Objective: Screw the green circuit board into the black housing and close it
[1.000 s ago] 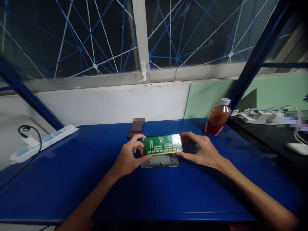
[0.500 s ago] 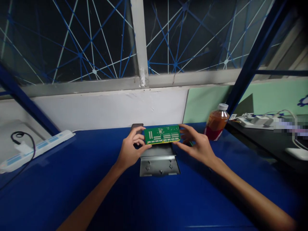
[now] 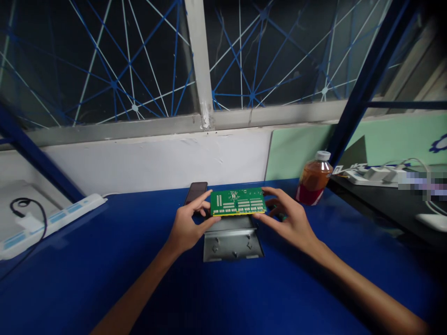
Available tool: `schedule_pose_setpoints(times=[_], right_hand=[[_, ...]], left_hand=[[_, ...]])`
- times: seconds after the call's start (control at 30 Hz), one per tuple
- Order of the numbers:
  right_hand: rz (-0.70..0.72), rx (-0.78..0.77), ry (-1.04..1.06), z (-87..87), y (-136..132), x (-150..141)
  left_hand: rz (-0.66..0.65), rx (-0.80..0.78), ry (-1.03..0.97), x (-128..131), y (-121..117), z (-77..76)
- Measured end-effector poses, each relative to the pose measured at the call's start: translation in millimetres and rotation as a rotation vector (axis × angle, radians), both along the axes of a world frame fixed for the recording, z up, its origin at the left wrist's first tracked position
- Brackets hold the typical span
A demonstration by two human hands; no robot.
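Between my two hands is a green circuit board [image 3: 238, 203], with pale connectors along its lower part and a yellow strip at its near edge. My left hand [image 3: 188, 223] grips its left end, thumb at the near corner and fingers at the far one. At the right end, my right hand [image 3: 289, 216] holds it the same way, fingers closed on the edge. Below the board lies an open metal casing [image 3: 233, 245] with small posts inside; the board hides part of it. A dark phone [image 3: 196, 191] rests just behind my left fingers.
A bottle [image 3: 315, 177] of orange-brown drink stands at the back right of the blue table [image 3: 104, 251]. On the left lies a white power strip [image 3: 59, 223] with a black cable. More plugs and cables sit on a black surface [image 3: 387, 209] at the right.
The board has come slightly lower and nearer in my hands, and more of the phone shows behind. My view has shifted a little. Both hands keep their hold.
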State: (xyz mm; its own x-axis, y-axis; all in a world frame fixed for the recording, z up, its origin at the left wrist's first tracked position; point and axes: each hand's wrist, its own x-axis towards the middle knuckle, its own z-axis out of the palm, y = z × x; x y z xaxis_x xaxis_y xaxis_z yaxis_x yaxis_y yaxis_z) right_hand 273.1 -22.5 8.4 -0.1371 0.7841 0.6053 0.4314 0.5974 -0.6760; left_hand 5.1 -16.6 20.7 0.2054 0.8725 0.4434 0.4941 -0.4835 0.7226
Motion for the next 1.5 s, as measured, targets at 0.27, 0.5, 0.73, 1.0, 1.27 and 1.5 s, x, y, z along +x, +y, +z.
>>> schedule_pose_setpoints(times=[0.27, 0.5, 0.73, 1.0, 1.27, 1.5], right_hand=[[-0.081, -0.191, 0.096, -2.8, -2.6, -1.9], [-0.041, -0.403, 0.138, 3.0, -9.2, -8.8], [0.132, -0.468, 0.301, 4.3, -8.2, -9.1], [0.292, -0.485, 0.429, 14.4, -12.1, -8.7], [0.299, -0.448, 0.362, 14.2, -12.0, -10.4], [0.258, -0.412, 0.313, 11.5, -11.5, -8.8]], left_hand=[[-0.011, -0.048, 0.03, 5.9, -4.4, 3.2], [-0.034, 0.162, 0.243, 14.8, -8.0, 1.6], [-0.028, -0.099, -0.021, 15.2, -7.8, 1.4], [-0.067, -0.296, -0.213, 16.6, -5.6, 2.3], [-0.041, -0.325, -0.249, 14.7, -1.9, -1.6], [-0.011, -0.27, -0.252, 13.2, -2.8, -0.2]])
